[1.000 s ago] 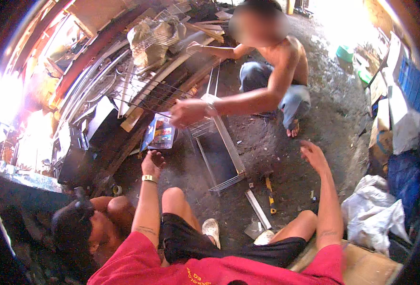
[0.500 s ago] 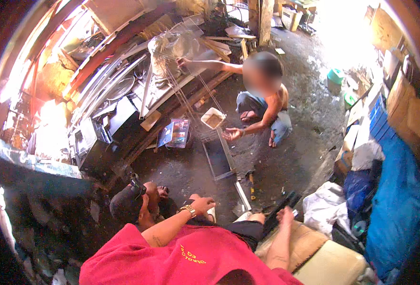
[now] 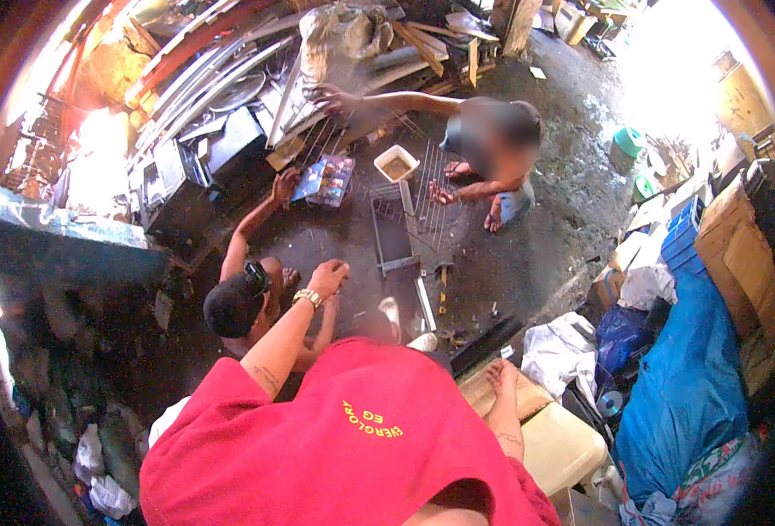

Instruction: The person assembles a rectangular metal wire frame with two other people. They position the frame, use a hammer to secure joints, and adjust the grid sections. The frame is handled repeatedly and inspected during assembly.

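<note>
My left hand [image 3: 328, 279], with a gold watch at its wrist, is raised over the floor beside a crouching person in a dark cap [image 3: 234, 305]. Its fingers are partly curled, and I see nothing in them. Down at my right side, my right hand [image 3: 501, 377] lies by a tan box-like seat [image 3: 563, 447], fingers apart and holding nothing. Ahead, a squatting person [image 3: 492, 145] spreads one hand above a wire rack [image 3: 435, 210] on the floor. A grey metal frame [image 3: 396, 263] and a white square tub [image 3: 396, 164] are nearby. The capped person's hand touches a colourful printed box or booklet [image 3: 324, 181].
Scrap strips, boards and a pale sack [image 3: 335, 44] pile up at the far left. On the right stand a big blue bag [image 3: 685, 386], a white bag [image 3: 563, 351], a blue crate [image 3: 684, 232] and cardboard [image 3: 742, 254]. A dark bar [image 3: 485, 344] lies before me.
The squatting person's wire rack has come down to the floor, and that hand has opened. The capped person has reached toward the printed item. My left hand has moved forward and left.
</note>
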`<state>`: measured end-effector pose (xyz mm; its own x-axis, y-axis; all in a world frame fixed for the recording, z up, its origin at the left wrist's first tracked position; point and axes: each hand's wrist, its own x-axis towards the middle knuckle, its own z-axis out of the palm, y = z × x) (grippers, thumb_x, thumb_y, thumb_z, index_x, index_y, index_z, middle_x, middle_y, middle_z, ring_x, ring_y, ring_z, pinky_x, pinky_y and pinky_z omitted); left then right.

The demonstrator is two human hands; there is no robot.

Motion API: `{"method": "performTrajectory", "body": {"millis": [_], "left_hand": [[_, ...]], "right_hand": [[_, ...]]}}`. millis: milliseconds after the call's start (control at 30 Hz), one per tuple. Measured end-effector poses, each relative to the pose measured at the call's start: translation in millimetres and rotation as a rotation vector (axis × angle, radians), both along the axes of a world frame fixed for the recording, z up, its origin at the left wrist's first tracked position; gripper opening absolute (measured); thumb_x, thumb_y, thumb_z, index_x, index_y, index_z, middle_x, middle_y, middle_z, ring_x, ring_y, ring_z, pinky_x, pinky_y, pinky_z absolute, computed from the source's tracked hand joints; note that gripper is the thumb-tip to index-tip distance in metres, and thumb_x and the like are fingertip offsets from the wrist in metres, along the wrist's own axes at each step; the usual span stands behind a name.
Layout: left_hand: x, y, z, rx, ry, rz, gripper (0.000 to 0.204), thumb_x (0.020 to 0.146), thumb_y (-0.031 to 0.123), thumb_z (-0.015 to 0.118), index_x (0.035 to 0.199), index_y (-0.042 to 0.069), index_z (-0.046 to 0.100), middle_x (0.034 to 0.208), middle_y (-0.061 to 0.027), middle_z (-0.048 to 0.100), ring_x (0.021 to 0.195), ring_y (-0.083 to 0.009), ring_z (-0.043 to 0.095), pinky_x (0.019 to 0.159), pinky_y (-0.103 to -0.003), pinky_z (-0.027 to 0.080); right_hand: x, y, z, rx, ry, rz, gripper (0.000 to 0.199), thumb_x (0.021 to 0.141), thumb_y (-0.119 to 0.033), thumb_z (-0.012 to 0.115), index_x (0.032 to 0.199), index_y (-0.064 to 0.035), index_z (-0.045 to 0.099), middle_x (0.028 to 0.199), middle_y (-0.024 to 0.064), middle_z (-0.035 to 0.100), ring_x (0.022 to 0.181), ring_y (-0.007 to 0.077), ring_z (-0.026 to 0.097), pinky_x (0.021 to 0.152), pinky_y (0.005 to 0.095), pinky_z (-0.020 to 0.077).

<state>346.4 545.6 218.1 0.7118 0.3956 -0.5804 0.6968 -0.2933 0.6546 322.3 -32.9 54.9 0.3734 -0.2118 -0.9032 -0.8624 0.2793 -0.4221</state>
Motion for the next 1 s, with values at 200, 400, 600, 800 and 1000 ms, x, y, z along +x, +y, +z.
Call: {"method": "performTrajectory", "body": {"millis": [200,400,600,800,1000], "left_hand": [[-19,-11,-103,0.095,0.08,-0.213,0.042,0.091,0.041,0.058,0.105,0.003,0.069,0.097,-0.0167,0.072,0.089,-0.0317,0.069,0.082,-0.041,0.053],[-69,-20,-219,0.121,0.3,-0.308,0.044,0.093,0.042,0.054,0.109,0.004,0.069,0.114,-0.0195,0.068,0.108,-0.038,0.063,0.095,-0.046,0.049],[-90,-24,-221,-0.038,0.409,-0.026,0.042,0.092,0.04,0.056,0.113,0.006,0.069,0.122,-0.0195,0.065,0.117,-0.038,0.059,0.101,-0.046,0.046],[-81,-58,-196,-0.024,0.407,0.291,0.038,0.091,0.038,0.057,0.111,0.008,0.069,0.115,-0.0178,0.068,0.11,-0.0383,0.062,0.096,-0.046,0.048],[-63,-173,-201,0.052,0.407,0.614,0.035,0.089,0.037,0.059,0.105,0.008,0.07,0.108,-0.0194,0.069,0.109,-0.0385,0.063,0.093,-0.047,0.049]], "right_hand": [[26,-3,45,-0.132,-0.022,0.166,0.043,0.094,-0.032,0.057,0.128,-0.0085,0.048,0.11,0.0147,0.062,0.091,0.0302,0.064,0.068,0.0426,0.0554],[67,22,93,-0.207,0.071,0.377,0.043,0.096,-0.028,0.057,0.13,-0.005,0.046,0.1,0.0159,0.063,0.079,0.0312,0.067,0.064,0.044,0.057],[154,45,128,-0.259,0.01,0.564,0.046,0.097,-0.03,0.054,0.135,-0.0058,0.047,0.112,0.0167,0.062,0.089,0.03,0.066,0.073,0.0416,0.0556],[270,64,136,-0.27,0.016,0.85,0.044,0.096,-0.028,0.056,0.135,-0.0096,0.049,0.107,0.0133,0.063,0.085,0.0264,0.067,0.07,0.0393,0.0559],[403,83,89,-0.173,-0.031,1.226,0.039,0.096,-0.028,0.058,0.131,-0.0096,0.055,0.098,0.0092,0.065,0.078,0.0219,0.067,0.063,0.0347,0.0541]]}}
